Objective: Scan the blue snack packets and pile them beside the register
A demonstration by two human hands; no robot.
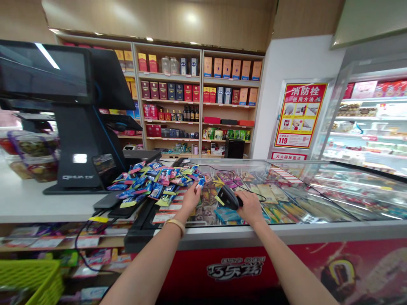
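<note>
My right hand (251, 206) is closed round a black barcode scanner (227, 196), its head pointing left above the freezer's glass lid. A cable trails from the scanner across the glass. My left hand (191, 197), with a beige band at the wrist, pinches a small blue packet (201, 181) at the right edge of a heap. That heap of blue, pink and yellow-green packets (155, 184) lies on the freezer's left end and the counter beside it. Under the glass, colourful wrapped ice creams (269, 194) show.
A black cash register (85, 127) stands on the white counter (19, 207) at left, near jars of food (40, 152). Below sits a yellow-green basket (32, 279). Shelves of boxed bottles (170, 91) line the back wall. A lit display cooler (372, 123) is at right.
</note>
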